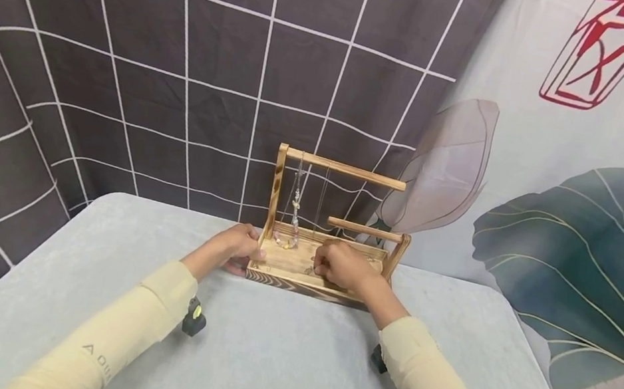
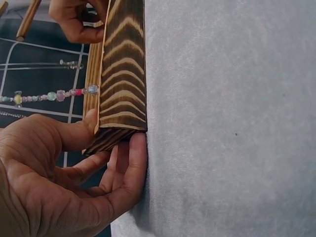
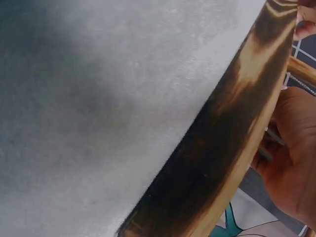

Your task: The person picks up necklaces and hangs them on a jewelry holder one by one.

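Note:
A wooden jewelry stand [image 1: 298, 284] has a shallow tray base with dark wavy grain and two raised bars. My left hand [image 1: 240, 246] grips the tray's left end, thumb at the rim and fingers against the end and lower edge. Over the tray, my right hand [image 1: 345, 265] has its fingers curled and pinches a small piece of jewelry [image 1: 309, 270], whose exact kind is too small to tell. A beaded necklace [image 1: 296, 209] hangs from the upper bar [image 1: 346, 169] down into the tray. Beside it hangs a thin chain necklace [image 2: 69, 64].
The stand rests on a pale blue-grey tablecloth [image 1: 264, 349]. The lower bar [image 1: 367, 230] juts out above my right hand. Behind the table hang a dark curtain with white grid lines [image 1: 220, 39] and a light leaf-patterned curtain [image 1: 573, 227].

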Demonstrator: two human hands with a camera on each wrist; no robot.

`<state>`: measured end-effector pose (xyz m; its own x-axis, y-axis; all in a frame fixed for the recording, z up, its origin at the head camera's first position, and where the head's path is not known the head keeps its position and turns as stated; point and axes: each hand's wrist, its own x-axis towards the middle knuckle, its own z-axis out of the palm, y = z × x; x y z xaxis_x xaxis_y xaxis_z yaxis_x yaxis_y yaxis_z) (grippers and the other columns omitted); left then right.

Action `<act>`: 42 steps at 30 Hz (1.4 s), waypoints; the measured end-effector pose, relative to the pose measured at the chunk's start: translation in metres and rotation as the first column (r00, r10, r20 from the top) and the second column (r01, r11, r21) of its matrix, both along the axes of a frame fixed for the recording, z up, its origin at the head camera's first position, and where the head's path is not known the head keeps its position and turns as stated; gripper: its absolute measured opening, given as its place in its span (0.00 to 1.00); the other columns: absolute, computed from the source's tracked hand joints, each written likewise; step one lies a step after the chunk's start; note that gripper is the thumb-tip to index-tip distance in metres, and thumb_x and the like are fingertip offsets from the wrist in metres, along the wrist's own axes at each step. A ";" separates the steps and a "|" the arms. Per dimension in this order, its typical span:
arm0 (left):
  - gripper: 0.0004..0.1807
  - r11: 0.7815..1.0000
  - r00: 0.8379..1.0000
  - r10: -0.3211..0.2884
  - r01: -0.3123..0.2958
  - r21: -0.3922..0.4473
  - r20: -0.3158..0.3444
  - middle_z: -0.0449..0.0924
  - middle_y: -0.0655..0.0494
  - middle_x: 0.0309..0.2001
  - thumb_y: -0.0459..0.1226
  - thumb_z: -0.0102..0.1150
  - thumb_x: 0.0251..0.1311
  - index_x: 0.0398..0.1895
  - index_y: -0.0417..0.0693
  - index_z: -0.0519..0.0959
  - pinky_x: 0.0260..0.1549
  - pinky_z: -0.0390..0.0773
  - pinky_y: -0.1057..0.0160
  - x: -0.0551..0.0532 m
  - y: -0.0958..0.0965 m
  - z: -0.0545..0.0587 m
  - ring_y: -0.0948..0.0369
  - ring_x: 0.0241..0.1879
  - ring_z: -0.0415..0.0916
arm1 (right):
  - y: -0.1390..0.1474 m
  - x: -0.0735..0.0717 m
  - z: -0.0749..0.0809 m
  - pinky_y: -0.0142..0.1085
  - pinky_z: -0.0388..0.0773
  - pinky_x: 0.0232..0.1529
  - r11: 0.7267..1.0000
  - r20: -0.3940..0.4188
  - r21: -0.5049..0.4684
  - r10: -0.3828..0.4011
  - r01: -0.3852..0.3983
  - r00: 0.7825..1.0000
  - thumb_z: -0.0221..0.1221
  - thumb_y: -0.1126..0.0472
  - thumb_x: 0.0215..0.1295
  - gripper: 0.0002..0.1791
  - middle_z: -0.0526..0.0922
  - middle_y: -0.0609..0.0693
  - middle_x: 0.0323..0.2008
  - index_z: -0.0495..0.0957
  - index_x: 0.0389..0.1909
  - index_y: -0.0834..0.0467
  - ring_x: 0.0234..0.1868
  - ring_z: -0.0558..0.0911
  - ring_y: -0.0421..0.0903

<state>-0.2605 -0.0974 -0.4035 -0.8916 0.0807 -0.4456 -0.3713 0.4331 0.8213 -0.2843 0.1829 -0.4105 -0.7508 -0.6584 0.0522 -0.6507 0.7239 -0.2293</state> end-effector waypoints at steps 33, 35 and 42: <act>0.27 1.000 1.000 0.002 -0.002 -0.008 0.015 0.83 0.44 0.47 0.29 0.68 0.72 0.70 0.40 0.70 0.44 0.99 0.53 -0.001 0.000 0.005 0.54 0.42 0.86 | 0.014 -0.002 0.002 0.35 0.76 0.34 0.918 0.250 -0.318 -0.160 0.237 0.955 0.55 0.58 0.90 0.07 0.83 0.51 0.35 0.77 0.53 0.57 0.33 0.77 0.44; 0.26 1.000 1.000 0.002 -0.002 -0.003 0.017 0.83 0.44 0.46 0.29 0.68 0.72 0.69 0.40 0.70 0.44 0.99 0.53 -0.001 0.000 0.005 0.54 0.42 0.87 | 0.012 0.001 0.004 0.34 0.74 0.31 0.928 0.244 -0.286 -0.171 0.239 0.955 0.55 0.57 0.91 0.07 0.80 0.49 0.32 0.76 0.54 0.56 0.31 0.75 0.43; 0.25 1.000 1.000 0.003 -0.003 -0.009 0.017 0.83 0.45 0.46 0.29 0.68 0.72 0.68 0.40 0.70 0.44 0.99 0.53 -0.001 0.001 0.005 0.55 0.41 0.86 | 0.010 0.003 0.002 0.32 0.72 0.27 0.916 0.313 -0.320 -0.138 0.241 0.940 0.52 0.56 0.92 0.07 0.84 0.50 0.27 0.73 0.54 0.56 0.27 0.79 0.43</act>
